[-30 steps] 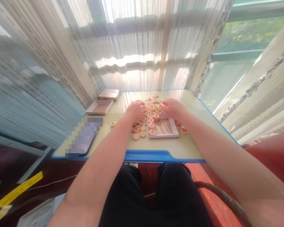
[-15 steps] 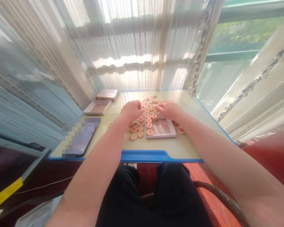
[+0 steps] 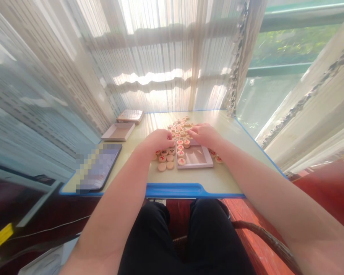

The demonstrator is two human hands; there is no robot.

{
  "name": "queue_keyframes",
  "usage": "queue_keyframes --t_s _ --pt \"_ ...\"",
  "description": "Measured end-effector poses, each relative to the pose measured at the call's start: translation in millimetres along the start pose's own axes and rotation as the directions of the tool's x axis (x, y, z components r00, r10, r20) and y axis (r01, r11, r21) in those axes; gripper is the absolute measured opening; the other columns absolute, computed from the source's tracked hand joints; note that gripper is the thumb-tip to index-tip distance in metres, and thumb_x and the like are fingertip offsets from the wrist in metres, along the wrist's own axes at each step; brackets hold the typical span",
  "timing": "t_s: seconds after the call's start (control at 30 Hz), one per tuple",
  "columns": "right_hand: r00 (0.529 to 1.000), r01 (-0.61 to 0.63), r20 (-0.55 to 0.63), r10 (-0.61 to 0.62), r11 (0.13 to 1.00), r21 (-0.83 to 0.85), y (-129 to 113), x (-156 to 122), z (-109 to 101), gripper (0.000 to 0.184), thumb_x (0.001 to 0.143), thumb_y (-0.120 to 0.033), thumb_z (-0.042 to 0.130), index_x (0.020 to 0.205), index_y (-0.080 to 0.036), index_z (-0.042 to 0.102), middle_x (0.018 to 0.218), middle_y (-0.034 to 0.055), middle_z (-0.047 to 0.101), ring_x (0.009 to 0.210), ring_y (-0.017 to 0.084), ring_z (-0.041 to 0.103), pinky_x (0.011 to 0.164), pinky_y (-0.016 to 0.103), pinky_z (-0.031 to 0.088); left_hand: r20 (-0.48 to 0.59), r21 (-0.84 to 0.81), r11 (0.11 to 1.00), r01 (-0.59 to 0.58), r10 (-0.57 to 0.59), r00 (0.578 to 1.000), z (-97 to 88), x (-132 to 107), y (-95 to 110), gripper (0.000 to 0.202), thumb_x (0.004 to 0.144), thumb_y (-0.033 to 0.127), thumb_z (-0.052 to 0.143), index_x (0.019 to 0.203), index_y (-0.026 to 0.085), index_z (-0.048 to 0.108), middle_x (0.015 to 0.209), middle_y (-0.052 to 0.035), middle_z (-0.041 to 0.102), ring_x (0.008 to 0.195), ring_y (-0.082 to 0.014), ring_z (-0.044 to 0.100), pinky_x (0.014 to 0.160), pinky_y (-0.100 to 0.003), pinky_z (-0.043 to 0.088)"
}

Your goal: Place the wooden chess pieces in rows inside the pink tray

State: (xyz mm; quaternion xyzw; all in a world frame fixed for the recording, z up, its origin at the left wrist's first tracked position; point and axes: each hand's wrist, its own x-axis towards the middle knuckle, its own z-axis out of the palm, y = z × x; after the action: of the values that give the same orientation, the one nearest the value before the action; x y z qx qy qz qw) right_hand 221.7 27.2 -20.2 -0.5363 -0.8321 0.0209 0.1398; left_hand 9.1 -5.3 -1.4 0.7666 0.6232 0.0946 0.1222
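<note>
1. Curtained window corner: sheer curtains (image 3: pixel 160 57) hung behind a cream desk with blue edging (image 3: pixel 174 190)
2. Xiangqi pieces (image 3: pixel 177 131), round wooden discs with red characters, lay heaped mid-desk, some lined inside a pale shallow tray (image 3: pixel 193 156)
3. Left hand (image 3: pixel 157 139) curved over pieces beside the tray; right hand (image 3: pixel 205 134) reached past its far edge; grip unclear in both, no held piece visible
4. Discs packed this close favoured a careful edge pinch, one at a time

Red characters (image 3: pixel 162 157) on the xiangqi pieces (image 3: pixel 180 153) seem too small to read.
</note>
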Motion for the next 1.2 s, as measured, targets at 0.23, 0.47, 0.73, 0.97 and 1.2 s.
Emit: queue_keyframes --t_s 0.23,0.47,0.73,0.97,1.2 --pt "1.0 0.004 -0.001 -0.004 1.0 -0.019 -1.0 0.8 -0.6 0.051 0.094 -0.048 0.029 0.099 -0.02 0.071 0.11 0.0115 0.066 0.107 0.025 0.053 0.096 0.037 0.032 -0.129 0.139 0.988 0.061 -0.043 0.991 -4.4 -1.8 5.1 0.031 0.077 0.047 0.052 0.074 0.021 0.069 0.069 -0.0044 0.067 0.063 -0.0185 0.06 0.053 -0.027 0.04" --pt "0.999 -0.033 0.004 0.033 0.999 -0.018 -3.2 -1.4 -2.1 0.054 0.093 -0.051 0.027 0.101 -0.02 0.071 0.112 0.0124 0.065 0.107 0.027 0.053 0.095 0.039 0.033 -0.088 0.107 0.986 0.131 -0.122 0.989 -4.7 -1.2 1.7 0.02 0.069 0.037 0.059 0.075 0.022 0.07 0.068 -0.0022 0.067 0.06 -0.0173 0.058 0.052 -0.026 0.04" --pt "0.955 0.118 -0.293 -0.049 0.967 0.224 -8.4 -6.0 -8.3 0.043 0.093 -0.042 0.038 0.118 -0.018 0.063 0.112 0.0087 0.067 0.105 0.023 0.055 0.094 0.035 0.037 -0.413 0.006 0.959 -0.283 0.26 0.873 3.1 2.9 5.1 0.017 0.074 0.023 0.057 0.085 0.02 0.069 0.09 -0.0037 0.063 0.073 -0.014 0.057 0.07 -0.027 0.047" --pt "0.937 0.247 -0.324 -0.133 0.906 0.343 -26.1 -15.7 -17.2 0.032 0.089 -0.04 0.047 0.088 -0.019 0.072 0.08 0.0036 0.067 0.072 0.015 0.056 0.069 0.027 0.04 -0.53 0.011 0.887 -0.462 0.396 0.749 5.8 -3.3 16.8 0.02 0.079 0.019 0.057 0.096 0.021 0.067 0.095 -0.0034 0.061 0.071 -0.0114 0.056 0.07 -0.026 0.048" --pt "0.949 0.171 -0.316 0.012 0.821 0.545 -28.6 -14.2 -17.2 0.031 0.083 -0.043 0.055 0.077 -0.017 0.071 0.07 0.0023 0.066 0.066 0.014 0.055 0.063 0.026 0.039 -0.569 0.025 0.869 -0.493 0.418 0.708 5.0 -6.4 22.7 0.026 0.076 0.017 0.058 0.101 0.02 0.066 0.1 -0.0039 0.064 0.072 -0.0117 0.057 0.071 -0.027 0.049"
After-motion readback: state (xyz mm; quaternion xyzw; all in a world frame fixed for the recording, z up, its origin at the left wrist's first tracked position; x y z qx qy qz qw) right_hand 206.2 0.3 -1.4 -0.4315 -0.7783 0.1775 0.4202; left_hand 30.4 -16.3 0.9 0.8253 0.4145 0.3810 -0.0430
